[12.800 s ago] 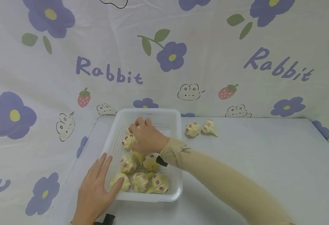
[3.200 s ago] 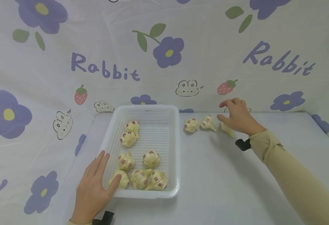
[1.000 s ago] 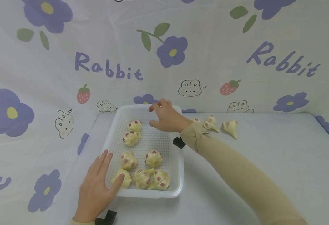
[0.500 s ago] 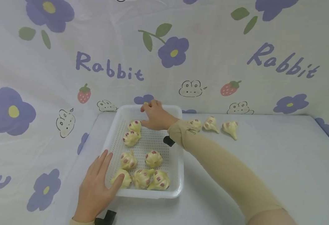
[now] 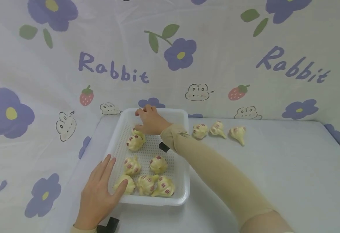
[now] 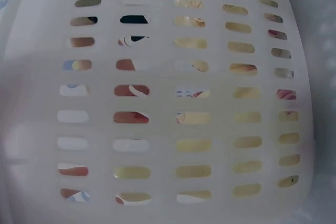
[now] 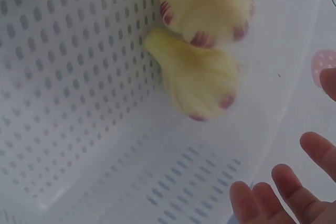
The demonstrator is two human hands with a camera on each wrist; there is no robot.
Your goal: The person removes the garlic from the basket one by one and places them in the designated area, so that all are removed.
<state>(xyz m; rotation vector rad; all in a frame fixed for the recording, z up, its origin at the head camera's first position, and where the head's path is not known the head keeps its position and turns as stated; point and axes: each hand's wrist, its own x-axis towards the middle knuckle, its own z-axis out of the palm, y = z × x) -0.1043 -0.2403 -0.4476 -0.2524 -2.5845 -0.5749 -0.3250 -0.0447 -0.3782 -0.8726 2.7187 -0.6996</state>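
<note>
A white plastic basket [image 5: 186, 161] with perforated sides holds several garlic bulbs, pale yellow with purple streaks. My left hand [image 5: 98, 191] lies along its front left rim with straight fingers, the thumb reaching over a near garlic bulb [image 5: 126, 184]. Over the far left part of the basket, my right hand [image 5: 151, 121] has spread, slightly bent fingers and holds nothing. Its thumb overlaps the farthest bulb [image 7: 202, 80] in the head view; another bulb [image 5: 135, 142] lies against that one. The right wrist view shows the fingertips apart from both. Slotted basket wall [image 6: 157, 129] fills the left wrist view.
Three garlic bulbs stand in a row on the white table [image 5: 260, 168] right of the basket: one bulb [image 5: 200, 131] nearest it, a middle bulb [image 5: 217, 129] and an outer bulb [image 5: 238, 134]. A patterned cloth [image 5: 216, 58] rises behind the table.
A third garlic bulb has come from the basket to the table's row, where my right hand let it go. That hand has since moved left over the basket; my left hand has stayed.
</note>
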